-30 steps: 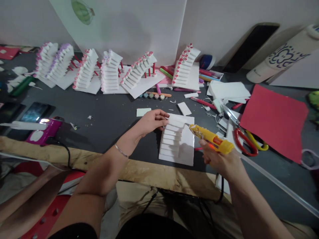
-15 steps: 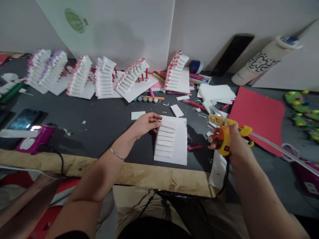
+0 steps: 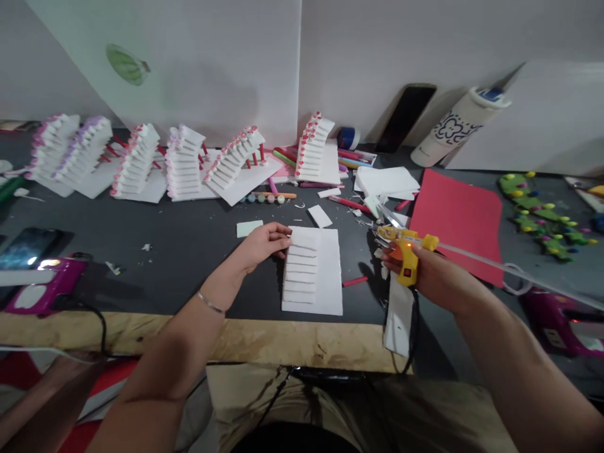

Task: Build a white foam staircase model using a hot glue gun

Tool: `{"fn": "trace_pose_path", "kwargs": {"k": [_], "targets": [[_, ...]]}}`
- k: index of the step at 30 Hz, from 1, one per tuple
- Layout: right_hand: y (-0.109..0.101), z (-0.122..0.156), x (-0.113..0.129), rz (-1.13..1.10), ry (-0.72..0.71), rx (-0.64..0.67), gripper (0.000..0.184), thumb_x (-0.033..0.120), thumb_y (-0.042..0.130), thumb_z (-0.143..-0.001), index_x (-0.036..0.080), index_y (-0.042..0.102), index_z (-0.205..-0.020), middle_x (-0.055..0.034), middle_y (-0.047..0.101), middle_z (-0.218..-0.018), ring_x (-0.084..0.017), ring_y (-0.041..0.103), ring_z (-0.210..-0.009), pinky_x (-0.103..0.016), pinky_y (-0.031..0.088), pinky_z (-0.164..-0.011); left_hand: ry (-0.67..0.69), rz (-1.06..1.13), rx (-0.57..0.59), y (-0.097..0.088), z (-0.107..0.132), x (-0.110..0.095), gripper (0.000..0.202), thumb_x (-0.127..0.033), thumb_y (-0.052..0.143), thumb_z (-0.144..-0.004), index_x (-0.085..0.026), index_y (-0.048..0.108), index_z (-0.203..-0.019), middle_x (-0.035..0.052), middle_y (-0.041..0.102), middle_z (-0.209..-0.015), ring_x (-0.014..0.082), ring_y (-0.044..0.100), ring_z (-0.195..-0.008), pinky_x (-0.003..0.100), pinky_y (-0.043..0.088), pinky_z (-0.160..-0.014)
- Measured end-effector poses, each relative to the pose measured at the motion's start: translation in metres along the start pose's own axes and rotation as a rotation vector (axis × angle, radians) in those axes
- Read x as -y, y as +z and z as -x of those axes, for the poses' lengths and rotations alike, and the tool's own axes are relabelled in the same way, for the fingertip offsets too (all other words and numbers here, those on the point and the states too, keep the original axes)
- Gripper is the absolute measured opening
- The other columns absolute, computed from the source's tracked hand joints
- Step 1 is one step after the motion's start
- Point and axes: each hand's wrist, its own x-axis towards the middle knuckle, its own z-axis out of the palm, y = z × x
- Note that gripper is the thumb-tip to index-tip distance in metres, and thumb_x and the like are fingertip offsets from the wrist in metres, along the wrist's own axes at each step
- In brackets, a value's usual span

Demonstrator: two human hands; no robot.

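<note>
A dark tabletop [image 3: 189, 214] runs across the view, edged nearest the person by a raw wooden board [image 3: 283, 340]. Along its far side stands a row of white foam staircase models [image 3: 184, 160] with red-tipped steps, and a red foam sheet [image 3: 455, 220] lies to the right. In the centre lies a white foam sheet [image 3: 328, 283] carrying a ladder of stacked white foam strips [image 3: 301, 267]. The left hand [image 3: 262, 245] reaches in from the lower left, palm down, and its relaxed, ungripping fingers [image 3: 278, 234] rest against the upper left end of the strips. The right hand [image 3: 438, 270], to the right of the sheet and apart from it, is clenched around a yellow hot glue gun [image 3: 406, 258], its nozzle pointing left, with a long clear glue stick [image 3: 472, 257] trailing right.
</note>
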Motion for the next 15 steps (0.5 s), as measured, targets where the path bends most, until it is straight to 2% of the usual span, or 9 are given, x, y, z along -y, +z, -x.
{"fn": "trace_pose_path", "kwargs": {"k": [5,9,15], "targets": [[-0.013,0.012,-0.003,-0.050,0.023,-0.048,0.021,0.039,0.067,-0.079,0.026,0.074,-0.093,-0.0050,0.076,-0.101,-0.023,0.072,-0.098,-0.036,0.059,-0.091,-0.001,-0.006,-0.010,0.001,0.001,-0.002,0.023,-0.016,0.076,-0.072,-0.012,0.065,-0.092,0.0030,0.066,-0.081,0.0112,0.061,-0.071,0.022,0.051,-0.058],[-0.016,0.015,-0.012,-0.089,-0.016,-0.077,0.027,0.041,0.072,-0.077,0.027,0.074,-0.099,-0.0032,0.076,-0.104,-0.022,0.073,-0.093,-0.032,0.062,-0.083,-0.004,-0.006,-0.014,0.002,0.001,-0.003,0.021,-0.016,0.074,-0.073,-0.013,0.066,-0.091,0.0038,0.066,-0.082,0.0122,0.060,-0.072,0.022,0.050,-0.057],[-0.009,0.010,-0.019,-0.054,-0.039,-0.066,0.036,0.049,0.081,-0.067,0.026,0.073,-0.094,-0.0030,0.077,-0.097,-0.019,0.072,-0.081,-0.027,0.062,-0.067,0.017,-0.008,-0.005,0.001,0.002,-0.002,0.025,-0.019,0.077,-0.071,-0.013,0.065,-0.092,0.0041,0.066,-0.085,0.0122,0.060,-0.074,0.022,0.049,-0.057]]}}
